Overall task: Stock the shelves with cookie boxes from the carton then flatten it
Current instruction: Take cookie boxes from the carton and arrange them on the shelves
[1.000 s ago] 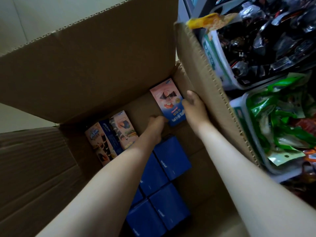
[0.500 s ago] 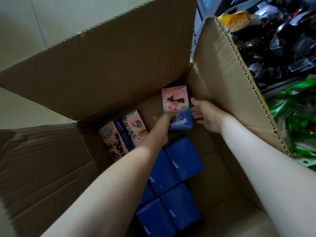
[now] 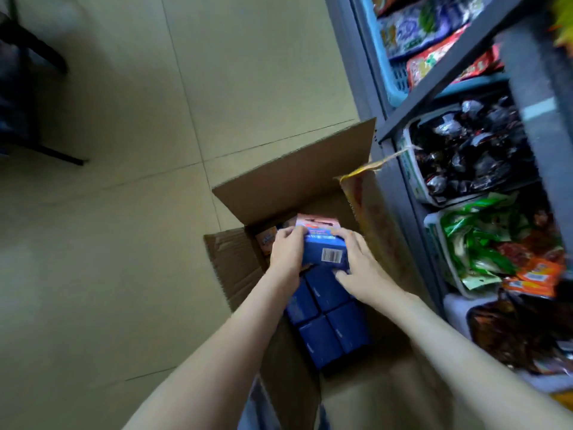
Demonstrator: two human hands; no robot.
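Observation:
An open brown carton (image 3: 297, 178) stands on the floor next to the shelves. Over its far end I hold a pink-and-blue cookie box (image 3: 322, 246), barcode end toward me. My left hand (image 3: 286, 254) grips its left side. My right hand (image 3: 359, 268) grips its right side and lower corner. Below the held box, several blue cookie boxes (image 3: 328, 321) stand packed in the carton. Another pink-orange box (image 3: 268, 240) peeks out at the far left inside the carton.
Grey metal shelves (image 3: 449, 76) run along the right, with baskets of dark, green and orange snack packets (image 3: 477, 243). A torn yellow tape strip (image 3: 372, 166) hangs off the carton's right flap. Beige tiled floor (image 3: 124, 212) lies left, dark chair legs (image 3: 37, 147) at far left.
My view has pulled up and away from the carton. Both hands now grip the pink-and-blue box and have lifted it; earlier it lay at the bottom with only my fingers touching it.

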